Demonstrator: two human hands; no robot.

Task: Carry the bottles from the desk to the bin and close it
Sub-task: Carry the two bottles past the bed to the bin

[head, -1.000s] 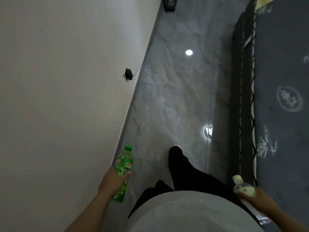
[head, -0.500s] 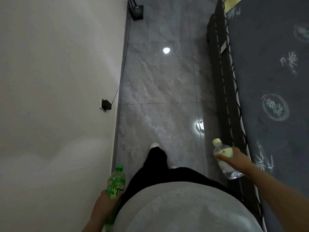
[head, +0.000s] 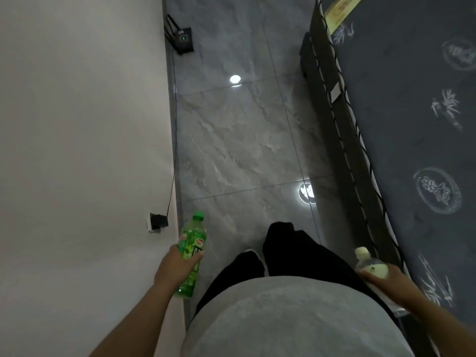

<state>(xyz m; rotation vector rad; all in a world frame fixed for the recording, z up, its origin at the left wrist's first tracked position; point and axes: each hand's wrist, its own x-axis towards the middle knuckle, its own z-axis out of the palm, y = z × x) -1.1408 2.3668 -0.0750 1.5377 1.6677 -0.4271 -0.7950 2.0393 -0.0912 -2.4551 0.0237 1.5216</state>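
Observation:
My left hand [head: 177,266] is closed around a green plastic bottle [head: 192,243] with a green cap, held upright low on the left beside the white wall. A clear bottle [head: 368,264] with a pale cap and pale label sits in my right hand [head: 386,279], low on the right next to the bed's edge. My fingers hide the clear bottle's lower part. Neither the desk nor the bin is in view.
A narrow strip of grey marble floor [head: 239,140] runs ahead between the white wall [head: 77,124] and a dark bed [head: 412,124]. A black plug [head: 158,221] with a cable sits in the wall; a black router [head: 183,39] stands on the floor further ahead. My legs in black trousers [head: 280,246] are below.
I have walked forward along the passage. My left hand with the green bottle has swung forward and up, while my right hand with the clear bottle has dropped back toward my side.

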